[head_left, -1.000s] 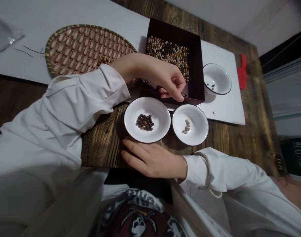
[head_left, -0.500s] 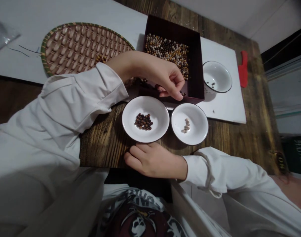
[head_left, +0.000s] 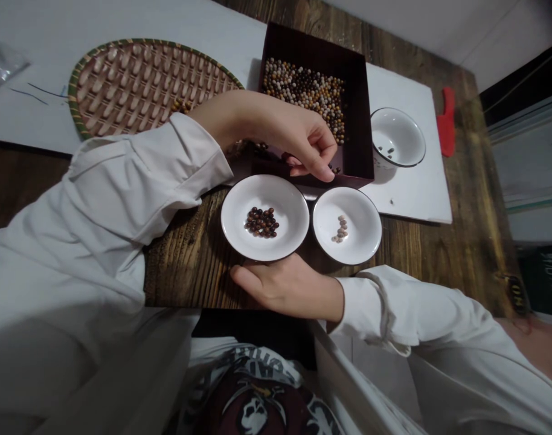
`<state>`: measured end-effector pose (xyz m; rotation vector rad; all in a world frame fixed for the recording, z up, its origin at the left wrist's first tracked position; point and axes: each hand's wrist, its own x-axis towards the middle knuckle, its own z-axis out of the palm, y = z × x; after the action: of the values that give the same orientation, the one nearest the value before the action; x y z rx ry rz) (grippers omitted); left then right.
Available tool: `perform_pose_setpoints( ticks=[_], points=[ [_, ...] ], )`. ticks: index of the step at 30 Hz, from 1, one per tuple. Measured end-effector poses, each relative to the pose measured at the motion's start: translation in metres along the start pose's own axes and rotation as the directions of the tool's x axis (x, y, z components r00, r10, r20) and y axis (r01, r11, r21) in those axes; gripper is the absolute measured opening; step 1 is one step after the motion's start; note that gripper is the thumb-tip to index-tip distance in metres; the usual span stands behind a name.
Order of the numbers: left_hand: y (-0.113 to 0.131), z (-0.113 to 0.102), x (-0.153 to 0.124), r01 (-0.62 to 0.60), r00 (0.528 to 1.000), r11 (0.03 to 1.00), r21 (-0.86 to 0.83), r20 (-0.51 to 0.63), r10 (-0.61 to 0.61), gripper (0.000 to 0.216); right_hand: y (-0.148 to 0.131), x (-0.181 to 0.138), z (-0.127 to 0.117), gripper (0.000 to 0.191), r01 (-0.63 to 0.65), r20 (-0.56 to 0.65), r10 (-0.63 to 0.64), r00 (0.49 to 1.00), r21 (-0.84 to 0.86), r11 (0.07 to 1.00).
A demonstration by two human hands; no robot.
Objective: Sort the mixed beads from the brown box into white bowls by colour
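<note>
My left hand (head_left: 310, 148) hovers over the near edge of a dark red box (head_left: 360, 109), thumb and fingers pinched together. Whatever the pinch holds, if anything, is hidden. Many cream, yellow and dark brown beads (head_left: 305, 90) lie in the box. Below it stands a wide white bowl (head_left: 289, 208) with a cluster of dark brown beads (head_left: 261, 222). My right hand (head_left: 287, 287) lies at this bowl's near rim; its thumb points left and the other fingers are hidden under the rim. A smaller white bowl (head_left: 362, 223) beside it contains several pale beads (head_left: 340, 229).
A woven oval tray (head_left: 135, 90) with some brownish beads is at the left, partly behind my left arm. Right of the box, a white enamel bowl (head_left: 400, 136) holds a few small dark pieces. A red object (head_left: 447, 121) lies farther right on the wooden table (head_left: 475, 241).
My right hand has shifted up against the wide bowl, its fingers passing from loosely curled in sight to under the rim. The left hand keeps its pinch over the box edge.
</note>
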<state>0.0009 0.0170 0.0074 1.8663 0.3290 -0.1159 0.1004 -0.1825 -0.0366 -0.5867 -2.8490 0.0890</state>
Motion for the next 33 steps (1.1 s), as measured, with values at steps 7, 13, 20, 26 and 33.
perform_pose_setpoints(
  ticks=[7,13,20,26,33],
  points=[
    [0.0,0.001,0.0,-0.024,1.0,1.0,-0.005,0.009,0.024,0.04,0.001,-0.003,0.001,0.015,0.053,-0.096,-0.051,0.994,0.019,0.998],
    [0.004,0.001,-0.003,-0.036,0.999,0.999,0.025,0.009,0.036,0.037,0.0,-0.004,0.003,0.012,0.253,-0.207,-0.23,0.951,0.091,0.963],
    [0.001,0.0,-0.002,-0.012,1.0,1.0,0.001,0.007,0.012,0.04,0.003,-0.008,0.008,0.02,0.445,-0.485,-0.381,0.787,0.019,0.895],
    [0.002,0.0,-0.003,-0.021,1.0,1.0,0.009,0.009,0.021,0.038,0.009,-0.013,-0.005,0.008,0.201,-0.532,-0.084,0.843,0.166,0.965],
    [0.007,0.001,-0.005,-0.01,1.0,0.999,0.043,0.004,0.01,0.039,0.01,-0.006,-0.008,0.009,-0.121,-0.44,0.375,0.816,0.504,0.855]
  ],
)
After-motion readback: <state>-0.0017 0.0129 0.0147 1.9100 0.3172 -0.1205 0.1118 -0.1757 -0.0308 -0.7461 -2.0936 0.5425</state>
